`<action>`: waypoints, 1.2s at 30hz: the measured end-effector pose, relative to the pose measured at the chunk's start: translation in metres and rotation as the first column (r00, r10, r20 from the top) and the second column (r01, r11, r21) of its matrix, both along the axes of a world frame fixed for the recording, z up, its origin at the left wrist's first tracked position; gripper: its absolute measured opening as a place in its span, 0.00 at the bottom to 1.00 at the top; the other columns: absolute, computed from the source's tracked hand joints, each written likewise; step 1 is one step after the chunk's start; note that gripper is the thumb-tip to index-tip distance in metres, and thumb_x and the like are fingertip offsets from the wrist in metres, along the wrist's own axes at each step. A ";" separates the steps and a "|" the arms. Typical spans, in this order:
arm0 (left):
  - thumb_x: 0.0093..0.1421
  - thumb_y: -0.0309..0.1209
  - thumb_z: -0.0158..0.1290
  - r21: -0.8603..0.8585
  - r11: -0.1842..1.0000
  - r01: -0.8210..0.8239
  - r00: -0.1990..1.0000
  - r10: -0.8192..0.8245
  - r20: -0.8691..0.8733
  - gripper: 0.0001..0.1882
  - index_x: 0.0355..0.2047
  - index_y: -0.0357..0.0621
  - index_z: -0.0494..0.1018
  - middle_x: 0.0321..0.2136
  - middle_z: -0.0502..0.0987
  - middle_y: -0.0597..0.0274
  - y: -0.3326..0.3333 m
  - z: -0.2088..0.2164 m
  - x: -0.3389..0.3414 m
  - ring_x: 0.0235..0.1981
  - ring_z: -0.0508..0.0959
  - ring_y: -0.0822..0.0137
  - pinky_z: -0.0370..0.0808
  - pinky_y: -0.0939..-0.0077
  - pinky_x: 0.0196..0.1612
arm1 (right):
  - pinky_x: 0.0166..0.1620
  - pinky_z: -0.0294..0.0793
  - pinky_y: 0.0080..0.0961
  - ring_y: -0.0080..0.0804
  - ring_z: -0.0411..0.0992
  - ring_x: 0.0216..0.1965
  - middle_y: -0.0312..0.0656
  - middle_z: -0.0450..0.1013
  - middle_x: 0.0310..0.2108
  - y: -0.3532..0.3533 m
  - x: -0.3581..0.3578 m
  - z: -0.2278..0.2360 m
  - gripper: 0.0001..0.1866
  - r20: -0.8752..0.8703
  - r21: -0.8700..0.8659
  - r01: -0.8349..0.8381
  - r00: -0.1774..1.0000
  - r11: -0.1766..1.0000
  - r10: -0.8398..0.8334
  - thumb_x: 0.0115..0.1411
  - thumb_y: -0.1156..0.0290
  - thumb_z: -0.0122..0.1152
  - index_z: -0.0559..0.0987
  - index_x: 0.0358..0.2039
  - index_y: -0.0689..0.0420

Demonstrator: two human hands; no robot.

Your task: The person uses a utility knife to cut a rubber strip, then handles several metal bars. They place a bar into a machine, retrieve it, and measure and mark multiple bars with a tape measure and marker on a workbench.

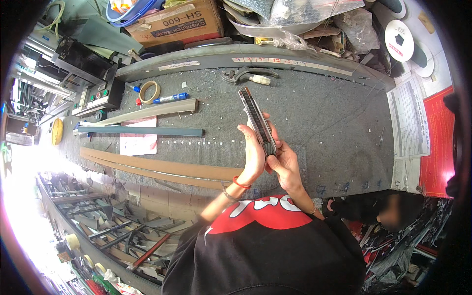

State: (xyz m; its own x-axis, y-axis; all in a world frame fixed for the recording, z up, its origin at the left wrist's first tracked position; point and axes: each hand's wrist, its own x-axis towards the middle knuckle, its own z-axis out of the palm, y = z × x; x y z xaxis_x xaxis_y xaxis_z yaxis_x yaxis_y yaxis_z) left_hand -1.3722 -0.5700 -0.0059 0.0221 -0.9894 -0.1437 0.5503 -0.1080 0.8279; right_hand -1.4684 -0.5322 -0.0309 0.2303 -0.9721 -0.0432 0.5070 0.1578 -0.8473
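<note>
- Two hands clamped on one narrow metal bar (256, 120), dark strip down its face, held above grey workbench (334, 123).
- Left hand (253, 155) wraps bar's lower end from the left, fingers closed on it.
- Right hand (285, 164) pinches same lower end from the right, touching left hand.
- Bar's free end tilts up and away from grip.
- Tape roll (149, 92), blue marker (170, 98), long wooden strips (162, 169) lie well left of grip; pliers (246, 76) beyond bar's tip.

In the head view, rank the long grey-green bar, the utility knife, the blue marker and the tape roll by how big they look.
1. Grey-green bar, longest.
2. Utility knife, held nearer the camera, so probably flattered.
3. Blue marker and tape roll: too close to rank.
</note>
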 end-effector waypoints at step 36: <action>0.67 0.39 0.31 -0.464 0.838 0.285 0.613 0.213 0.761 0.19 0.38 0.33 0.63 0.33 0.62 0.45 0.005 -0.048 0.006 0.35 0.62 0.49 0.60 0.56 0.43 | 0.34 0.66 0.16 0.14 0.66 0.32 0.30 0.70 0.31 -0.013 0.017 -0.013 0.18 -0.032 0.297 0.226 0.973 0.928 -0.227 0.67 0.55 0.45 0.74 0.41 0.56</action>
State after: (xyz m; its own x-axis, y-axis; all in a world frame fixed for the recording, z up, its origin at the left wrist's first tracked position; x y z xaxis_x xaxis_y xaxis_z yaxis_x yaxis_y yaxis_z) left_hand -1.3658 -0.5648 -0.0543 -0.1627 -0.8969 0.4112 -0.3037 0.4420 0.8440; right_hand -1.4516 -0.5454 -0.0438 0.0062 -0.9412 -0.3378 0.5612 0.2829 -0.7778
